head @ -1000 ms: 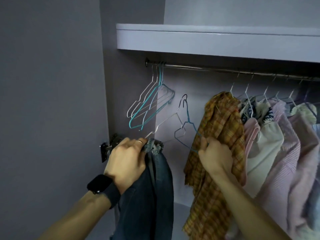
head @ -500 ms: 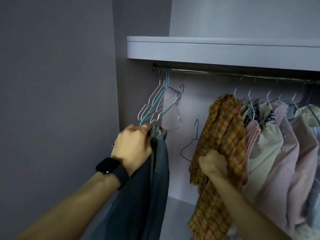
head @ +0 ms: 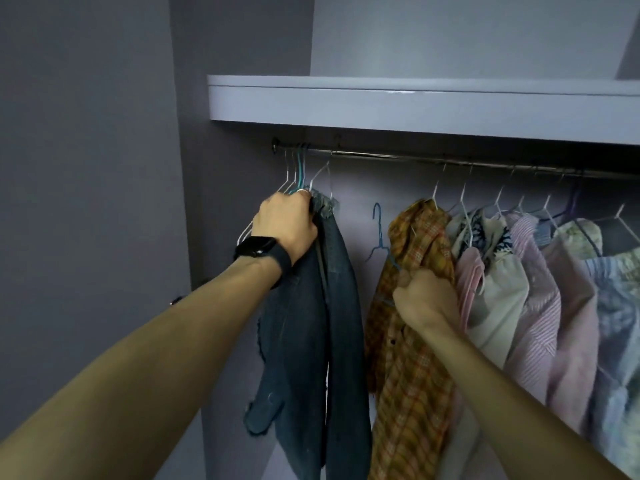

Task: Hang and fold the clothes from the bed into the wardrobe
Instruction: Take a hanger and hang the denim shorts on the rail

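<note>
Denim garment point(head: 332, 306), gripped at its top by the left hand point(head: 285, 226) with its white wire hanger point(head: 319, 174), has risen to the rail point(head: 398, 156); the hook looks seated (contact unclear). The right hand point(head: 426, 299) stays fisted round a bare blue hanger point(head: 380, 237) against the plaid shirt point(head: 408, 375); hanging seems nearly complete

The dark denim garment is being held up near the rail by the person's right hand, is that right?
Not quite: the head view shows the left hand holding the dark denim garment up near the rail. The right hand grips a blue hanger.
</note>
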A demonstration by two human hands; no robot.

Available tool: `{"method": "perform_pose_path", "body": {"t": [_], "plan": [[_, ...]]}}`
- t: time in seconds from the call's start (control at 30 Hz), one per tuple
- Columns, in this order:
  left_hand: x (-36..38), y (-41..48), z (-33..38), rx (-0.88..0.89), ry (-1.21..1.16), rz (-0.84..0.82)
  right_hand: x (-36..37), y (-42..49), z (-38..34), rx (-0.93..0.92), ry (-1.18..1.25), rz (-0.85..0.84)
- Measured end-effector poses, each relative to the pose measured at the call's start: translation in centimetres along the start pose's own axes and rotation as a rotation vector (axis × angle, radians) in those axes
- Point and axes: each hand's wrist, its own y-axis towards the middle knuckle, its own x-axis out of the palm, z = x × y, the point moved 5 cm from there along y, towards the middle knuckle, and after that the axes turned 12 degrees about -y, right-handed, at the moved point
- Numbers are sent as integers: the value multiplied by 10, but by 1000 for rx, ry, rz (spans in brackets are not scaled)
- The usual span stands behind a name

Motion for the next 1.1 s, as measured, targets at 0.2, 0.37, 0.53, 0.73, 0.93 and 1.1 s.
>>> {"method": "perform_pose_path", "body": {"t": [0.2,0.37,0.53,0.73,0.93,1.1], "plan": [[31,-11,-5,-116,3,-147,-21,-12,20,-33,16,19],[22,-25,-2,-233,-106,-304,-60,-39,17,-46,60,21],[-20,-47,-1,-248,-187,-314,-118,-91,21,46,240,33],[-68,-107,2,-388,-340,-431,-165,-184,39,212,432,26],[-87,-183,20,-345,-454,-645,-172,-261,50,320,505,-77],[-93,-229,37,-264,-509,-859,-164,-299,53,361,785,-241]]}}
